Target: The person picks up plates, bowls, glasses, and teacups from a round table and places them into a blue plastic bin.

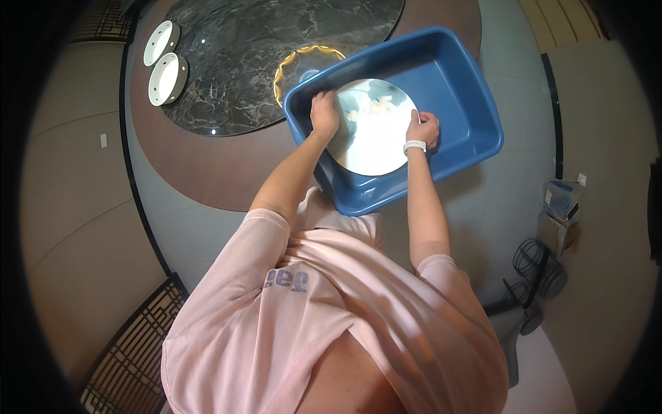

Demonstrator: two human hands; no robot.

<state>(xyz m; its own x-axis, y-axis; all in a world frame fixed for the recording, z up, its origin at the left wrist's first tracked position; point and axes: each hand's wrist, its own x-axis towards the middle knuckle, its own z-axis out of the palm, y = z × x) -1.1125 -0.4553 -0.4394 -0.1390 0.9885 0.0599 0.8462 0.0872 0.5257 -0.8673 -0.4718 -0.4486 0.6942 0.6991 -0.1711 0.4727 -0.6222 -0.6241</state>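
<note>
A large blue plastic tub [455, 93] is before me, tilted to the view, its far side over the table. Inside it is a round white plate [372, 134] with a grey-green leaf and pale flower design, its lower half bright with glare. My left hand [325, 115] grips the plate's left rim, the fingertips partly hidden from view. At the right rim, my right hand [424, 129] has its thumb on top and its fingers curled at the edge. A white band circles my right wrist.
A round brown table [207, 178] carries a dark marbled turntable [227, 67]. On it are a gold-rimmed clear dish [282, 77], partly behind the tub, and two white ring-shaped holders [168, 80]. Along the right wall stand a box [556, 233] and black wire-framed items [530, 259].
</note>
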